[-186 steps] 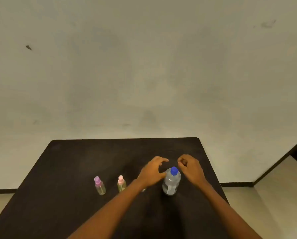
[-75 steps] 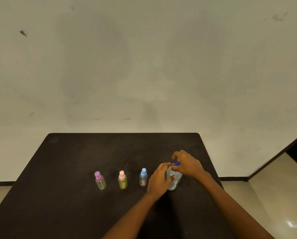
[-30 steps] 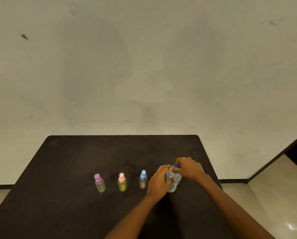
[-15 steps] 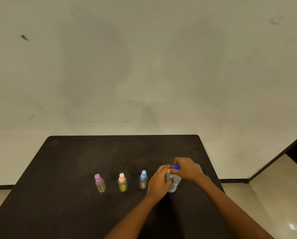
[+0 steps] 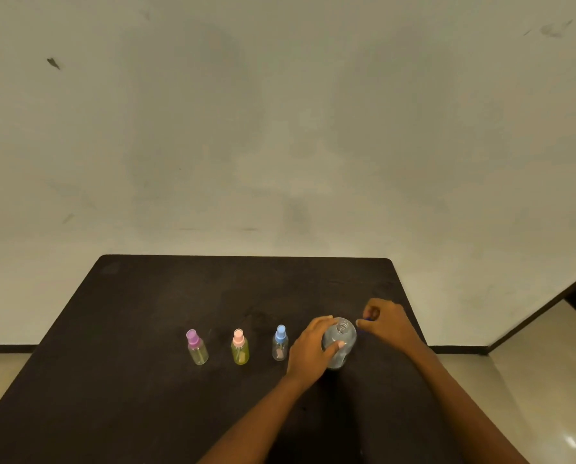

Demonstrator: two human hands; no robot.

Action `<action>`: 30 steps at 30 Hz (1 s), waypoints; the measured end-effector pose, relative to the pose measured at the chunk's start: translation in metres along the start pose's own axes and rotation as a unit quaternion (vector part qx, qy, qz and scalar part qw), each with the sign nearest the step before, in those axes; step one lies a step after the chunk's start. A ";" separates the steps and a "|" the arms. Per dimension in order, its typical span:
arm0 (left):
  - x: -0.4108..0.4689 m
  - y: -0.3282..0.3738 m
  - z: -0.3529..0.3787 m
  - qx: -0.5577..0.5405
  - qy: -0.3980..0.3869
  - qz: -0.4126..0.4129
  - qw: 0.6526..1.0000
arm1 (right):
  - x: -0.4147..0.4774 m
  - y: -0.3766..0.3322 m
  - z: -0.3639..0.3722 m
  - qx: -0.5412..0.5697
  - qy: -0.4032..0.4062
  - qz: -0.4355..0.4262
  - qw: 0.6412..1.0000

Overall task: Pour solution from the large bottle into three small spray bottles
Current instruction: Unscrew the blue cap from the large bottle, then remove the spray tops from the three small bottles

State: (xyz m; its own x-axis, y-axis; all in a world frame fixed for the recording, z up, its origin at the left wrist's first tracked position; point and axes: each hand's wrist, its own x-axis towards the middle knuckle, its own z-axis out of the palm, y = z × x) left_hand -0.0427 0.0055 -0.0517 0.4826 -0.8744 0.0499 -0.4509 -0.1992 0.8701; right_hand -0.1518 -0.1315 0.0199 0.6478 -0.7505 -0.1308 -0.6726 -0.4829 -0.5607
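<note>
Left hand (image 5: 310, 351) wraps the uncapped large bottle (image 5: 341, 341) upright on the counter (image 5: 212, 296), right hand (image 5: 387, 322) pinches its blue cap (image 5: 367, 319) alongside; thin plastic probably buckles and sloshes, so hold mid-body gently.

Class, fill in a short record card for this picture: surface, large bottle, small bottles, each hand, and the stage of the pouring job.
Surface: dark table
Large bottle: upright, uncapped, threaded neck bare
Small spray bottles: three in a row to its left, tops on: purple-topped bottle, pink-topped bottle, blue-topped bottle
Left hand: grips the large bottle's body
Right hand: beside the neck, fingers curled on what seems the blue cap
Stage: no pouring under way
</note>
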 end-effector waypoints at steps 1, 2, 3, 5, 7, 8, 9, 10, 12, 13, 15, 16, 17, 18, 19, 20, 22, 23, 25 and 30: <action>0.000 0.000 0.000 0.005 -0.002 0.000 1.000 | -0.002 0.008 0.002 0.016 0.012 0.024 1.000; 0.000 -0.001 0.000 0.011 -0.003 0.002 1.000 | -0.004 0.016 0.005 0.026 0.018 0.047 0.998; 0.001 -0.001 0.000 0.015 -0.002 0.006 1.000 | -0.006 0.026 0.010 0.032 0.019 0.064 0.997; 0.001 -0.003 0.001 0.019 0.000 0.011 1.000 | -0.013 0.043 0.026 0.036 0.005 0.098 0.995; 0.000 -0.003 0.002 0.021 0.000 0.011 1.000 | -0.021 0.056 0.042 0.043 -0.005 0.132 0.990; -0.001 -0.002 0.003 0.021 0.000 0.011 1.000 | -0.024 0.060 0.050 0.050 -0.003 0.145 0.988; -0.001 -0.001 0.004 0.021 0.001 0.010 1.000 | -0.027 0.064 0.057 0.051 0.000 0.155 0.987; -0.002 -0.001 0.004 0.020 0.001 0.009 1.000 | -0.029 0.066 0.063 0.045 0.003 0.163 0.986; -0.002 -0.001 0.005 0.018 0.005 0.006 1.000 | -0.034 0.067 0.072 0.023 0.006 0.164 0.986; -0.003 -0.001 0.005 0.014 0.007 0.004 1.000 | -0.035 0.068 0.076 0.011 0.007 0.162 0.987; -0.003 0.000 0.006 0.011 0.007 -0.002 1.000 | -0.039 0.068 0.081 -0.011 0.010 0.161 0.987; -0.003 0.001 0.006 0.013 0.005 -0.005 1.000 | -0.039 0.068 0.083 -0.018 0.014 0.160 0.987; -0.003 0.001 0.007 0.017 0.002 -0.007 1.000 | -0.040 0.069 0.084 -0.023 0.017 0.160 0.987; -0.004 0.002 0.007 0.023 -0.003 -0.008 1.000 | -0.040 0.069 0.085 -0.023 0.017 0.160 0.987; -0.004 0.003 0.007 0.030 -0.009 -0.009 0.999 | -0.040 0.069 0.085 -0.018 0.021 0.160 0.987; -0.005 0.004 0.007 0.035 -0.017 -0.011 0.999 | -0.040 0.069 0.086 -0.004 0.030 0.159 0.987; -0.005 0.006 0.005 0.036 -0.030 -0.019 0.999 | -0.038 0.069 0.084 0.033 0.062 0.152 0.986; -0.006 0.006 0.003 0.035 -0.031 -0.023 0.999 | -0.036 0.069 0.082 0.052 0.079 0.148 0.984; -0.010 0.006 -0.005 0.041 -0.019 -0.012 0.999 | -0.031 0.063 0.074 0.102 0.105 0.142 0.979; -0.027 -0.008 -0.038 0.103 0.133 0.047 0.985 | -0.025 0.027 0.047 0.198 0.164 0.078 0.963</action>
State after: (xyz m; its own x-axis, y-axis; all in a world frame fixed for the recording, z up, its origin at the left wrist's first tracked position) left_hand -0.0237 0.0471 -0.0416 0.5988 -0.7516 0.2765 -0.6330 -0.2327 0.7384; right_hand -0.1694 -0.1051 -0.0305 0.3582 -0.9336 -0.0098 -0.5213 -0.1912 -0.8317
